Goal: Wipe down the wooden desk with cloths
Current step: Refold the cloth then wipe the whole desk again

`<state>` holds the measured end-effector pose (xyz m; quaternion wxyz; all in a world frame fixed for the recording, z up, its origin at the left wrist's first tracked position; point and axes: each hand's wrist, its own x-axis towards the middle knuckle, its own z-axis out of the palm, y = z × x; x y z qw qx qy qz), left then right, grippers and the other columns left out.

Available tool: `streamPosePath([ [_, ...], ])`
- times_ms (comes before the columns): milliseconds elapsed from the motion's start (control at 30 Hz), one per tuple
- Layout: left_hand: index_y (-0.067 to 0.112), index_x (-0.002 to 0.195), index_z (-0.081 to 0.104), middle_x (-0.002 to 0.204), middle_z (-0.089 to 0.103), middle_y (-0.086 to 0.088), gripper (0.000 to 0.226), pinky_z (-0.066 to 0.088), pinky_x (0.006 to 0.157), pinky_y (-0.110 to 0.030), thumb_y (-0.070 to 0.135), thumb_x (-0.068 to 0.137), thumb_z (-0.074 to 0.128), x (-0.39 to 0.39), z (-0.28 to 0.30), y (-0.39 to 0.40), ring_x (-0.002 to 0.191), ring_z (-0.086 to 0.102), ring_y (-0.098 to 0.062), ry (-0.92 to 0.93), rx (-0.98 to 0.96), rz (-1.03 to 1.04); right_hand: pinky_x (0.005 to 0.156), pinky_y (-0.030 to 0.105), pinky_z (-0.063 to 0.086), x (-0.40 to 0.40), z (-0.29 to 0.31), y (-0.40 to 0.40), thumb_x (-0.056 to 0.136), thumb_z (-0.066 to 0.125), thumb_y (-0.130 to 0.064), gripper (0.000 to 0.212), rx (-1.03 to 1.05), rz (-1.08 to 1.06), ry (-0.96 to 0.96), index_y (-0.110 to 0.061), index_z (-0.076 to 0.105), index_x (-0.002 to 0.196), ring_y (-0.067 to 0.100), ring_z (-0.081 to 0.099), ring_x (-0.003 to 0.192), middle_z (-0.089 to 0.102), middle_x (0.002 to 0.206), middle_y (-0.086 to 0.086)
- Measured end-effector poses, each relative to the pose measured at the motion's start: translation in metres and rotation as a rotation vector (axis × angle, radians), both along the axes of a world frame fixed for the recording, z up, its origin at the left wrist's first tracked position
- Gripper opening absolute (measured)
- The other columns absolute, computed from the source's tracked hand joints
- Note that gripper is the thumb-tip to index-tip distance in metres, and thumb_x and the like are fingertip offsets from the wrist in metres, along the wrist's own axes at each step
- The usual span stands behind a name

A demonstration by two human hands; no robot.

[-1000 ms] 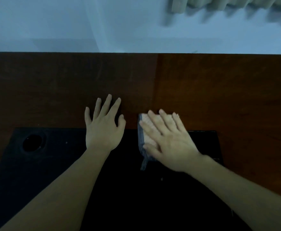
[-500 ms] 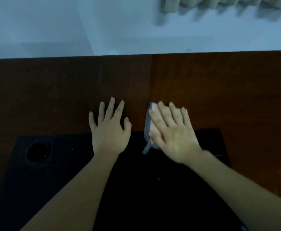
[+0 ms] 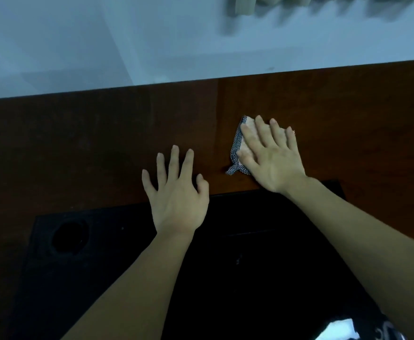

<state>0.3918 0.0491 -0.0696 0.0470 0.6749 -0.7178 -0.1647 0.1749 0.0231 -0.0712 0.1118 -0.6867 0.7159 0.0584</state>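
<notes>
Dark reddish wood runs right across the room's width, a bench (image 3: 78,148) pushed against a pale wall (image 3: 78,45). Nearest the person, a black panel (image 3: 250,241) is set into the bench's near edge, with a round hole (image 3: 70,238) sunk in it well to the left of the left forearm. At the very bottom, just right of the panel, a scrap of dark printed clothing with a white patch (image 3: 343,330) shows.

Both bare forearms reach forward over the black panel. The left hand (image 3: 176,190) lies flat, its heel over the panel's far edge and its fingers (image 3: 174,160) spread straight on the wood just beyond the panel, holding nothing.

Further out from the panel and to the right, the right hand (image 3: 272,153) presses down on a folded cloth (image 3: 238,148), fingers straight and a little apart, laid over it rather than curled round it. The cloth is pale with a dark dotted border; its left edge and a loose corner stick out beside the thumb, flat on the wood, clear of the panel.

Beyond the bench's far edge stands the wall, and at the top a blurred beige pleated curtain (image 3: 245,6) hangs.
</notes>
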Motion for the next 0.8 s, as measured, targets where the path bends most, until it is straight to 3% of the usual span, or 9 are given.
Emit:
streamPosePath([
  [333,0.036,0.161,0.009,0.171,-0.001,0.005,0.061,-0.004,0.124,-0.059,0.046,0.103,0.022,-0.001,-0.005,0.003,0.157,-0.01,-0.025,-0.019,-0.039,0.009,0.124,0.053,-0.007,0.01,0.0,0.113,0.101,0.004,-0.069,0.067,0.034,0.192,-0.055,-0.04,-0.005,0.16,0.026,-0.012,0.156,-0.007,0.17,-0.001],
  [533,0.037,0.161,0.01,0.171,-0.001,0.005,0.059,-0.004,0.124,-0.059,0.046,0.104,0.023,-0.001,-0.008,0.002,0.157,-0.01,-0.024,-0.025,-0.039,0.006,0.124,0.05,-0.011,-0.011,0.001,0.056,0.089,-0.009,-0.072,0.073,0.008,0.146,0.012,-0.043,-0.018,0.156,0.025,-0.018,0.155,-0.018,0.168,-0.004],
  [667,0.039,0.161,0.011,0.171,0.0,0.006,0.058,-0.005,0.123,-0.058,0.046,0.105,0.025,-0.002,-0.007,0.001,0.157,-0.009,-0.023,-0.026,-0.029,0.016,0.124,0.051,-0.01,-0.023,-0.003,0.003,0.096,0.002,-0.068,0.071,-0.013,0.03,0.012,-0.04,-0.008,0.16,0.027,-0.012,0.156,-0.012,0.17,-0.001],
  [800,0.039,0.161,0.01,0.171,-0.001,0.008,0.058,-0.005,0.124,-0.057,0.046,0.106,0.025,-0.004,-0.002,0.002,0.157,-0.01,-0.021,-0.019,-0.008,0.02,0.123,0.053,-0.01,-0.02,0.001,0.01,0.102,0.007,-0.061,0.065,-0.011,0.013,0.011,-0.036,-0.008,0.161,0.03,-0.012,0.155,-0.012,0.17,0.002],
])
